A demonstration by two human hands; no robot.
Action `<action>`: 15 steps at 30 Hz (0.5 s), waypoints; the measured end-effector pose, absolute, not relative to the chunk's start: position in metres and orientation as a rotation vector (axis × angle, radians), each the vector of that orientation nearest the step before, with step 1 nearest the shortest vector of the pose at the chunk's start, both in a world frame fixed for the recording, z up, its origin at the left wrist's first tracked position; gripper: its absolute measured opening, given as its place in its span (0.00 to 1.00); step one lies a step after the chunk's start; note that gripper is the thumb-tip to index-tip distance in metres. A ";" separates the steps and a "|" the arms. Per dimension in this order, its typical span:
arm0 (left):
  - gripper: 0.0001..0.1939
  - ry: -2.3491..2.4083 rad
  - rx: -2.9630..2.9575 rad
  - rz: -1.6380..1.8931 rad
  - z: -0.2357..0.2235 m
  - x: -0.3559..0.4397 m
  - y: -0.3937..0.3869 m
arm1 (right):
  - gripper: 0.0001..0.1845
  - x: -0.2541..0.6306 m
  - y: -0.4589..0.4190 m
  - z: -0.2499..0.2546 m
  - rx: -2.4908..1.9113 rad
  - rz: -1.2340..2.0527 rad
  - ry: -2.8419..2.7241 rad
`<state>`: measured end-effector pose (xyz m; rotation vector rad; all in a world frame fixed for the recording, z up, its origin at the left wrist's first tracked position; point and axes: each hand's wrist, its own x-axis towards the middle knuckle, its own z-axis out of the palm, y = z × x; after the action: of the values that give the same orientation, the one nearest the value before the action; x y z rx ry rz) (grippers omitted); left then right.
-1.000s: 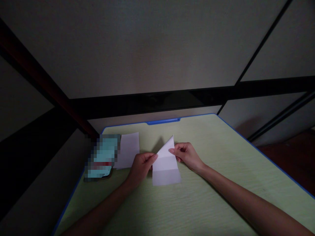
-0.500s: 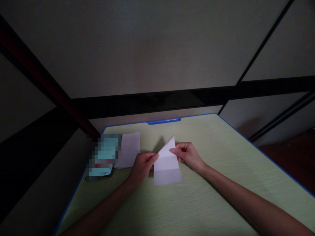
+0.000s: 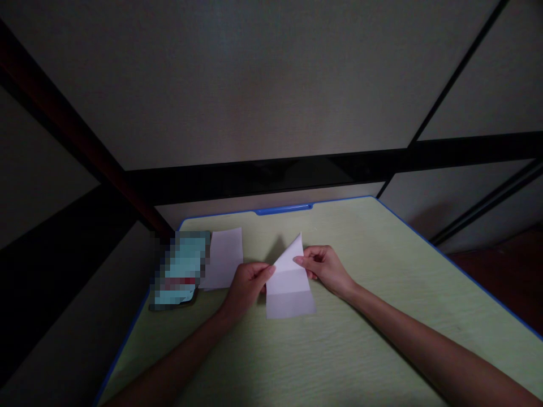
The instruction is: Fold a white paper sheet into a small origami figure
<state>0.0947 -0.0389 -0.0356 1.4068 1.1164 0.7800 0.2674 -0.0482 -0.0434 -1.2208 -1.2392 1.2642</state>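
Note:
A white sheet of paper (image 3: 289, 285) is held between my two hands above the table. Its upper left corner is folded over on a slant, leaving a point at the top right, and two level creases cross the lower part. My left hand (image 3: 249, 282) pinches the slanted left edge between thumb and fingers. On the opposite side, my right hand (image 3: 323, 268) grips the right edge, thumb on the front face and fingers behind. The fingertips behind the paper are partly hidden.
White paper sheets (image 3: 226, 257) lie to the left of my left hand. Beside them, at the table's left edge, is a pixelated phone-like object (image 3: 180, 268). The pale table (image 3: 373, 350) has a blue rim and a blue handle (image 3: 284, 209) at the back, near a panelled wall (image 3: 263, 85).
Both hands keep the same grip on the folded paper. The whole view has shifted very slightly; nothing else visibly differs.

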 end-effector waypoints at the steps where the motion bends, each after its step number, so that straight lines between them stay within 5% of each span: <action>1: 0.14 1.116 1.407 0.779 -0.035 0.095 -0.039 | 0.14 0.268 -0.048 -0.044 -1.224 1.261 -1.243; 15: 0.14 1.104 1.411 0.772 -0.035 0.095 -0.039 | 0.13 0.268 -0.048 -0.045 -1.218 1.256 -1.243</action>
<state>0.0946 -0.0391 -0.0347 1.4108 1.1041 0.7717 0.2679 -0.0481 -0.0455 -1.2182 -1.2433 1.2556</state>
